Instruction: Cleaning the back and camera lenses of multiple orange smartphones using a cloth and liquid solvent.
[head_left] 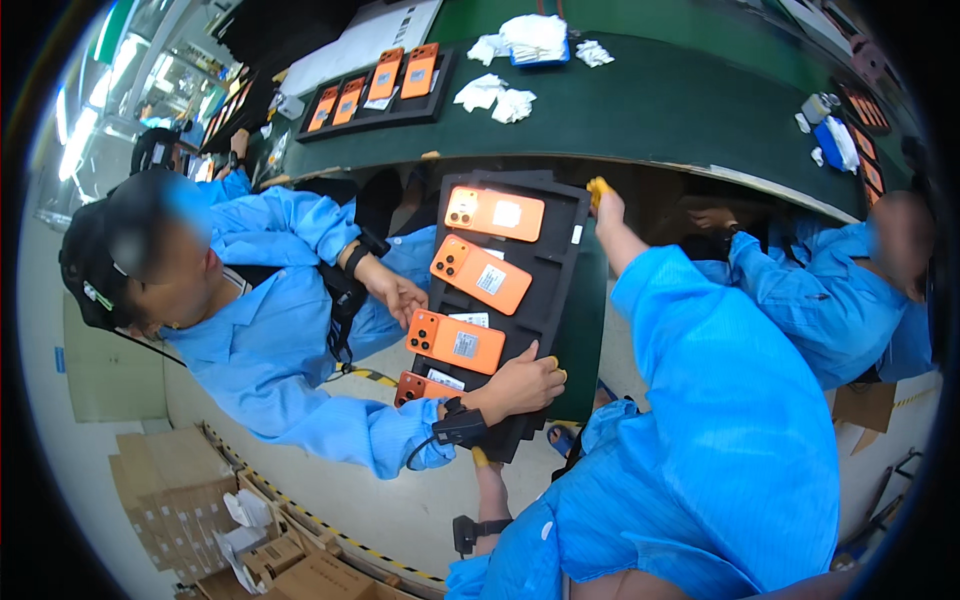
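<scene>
A stack of black trays (pixel 552 290) is held in front of me, its top tray carrying a column of orange phones (pixel 482 273) lying back side up, with stickers on them. My right hand (pixel 607 205), with yellow finger covers, grips the far right corner of the stack. At the near end, my left hand (pixel 488 480) holds the edge; most of its fingers are hidden beneath. A co-worker on the left has one hand (pixel 525 383) over the tray beside the nearest phones. That person's other hand (pixel 395 290) is by the tray's left edge.
Beyond stands a green workbench (pixel 640 125) with another tray of orange phones (pixel 420 108), crumpled white wipes (pixel 482 92) and a blue box of wipes (pixel 538 45). Another person in blue (pixel 800 290) sits at right. Cardboard boxes (pixel 310 580) lie lower left.
</scene>
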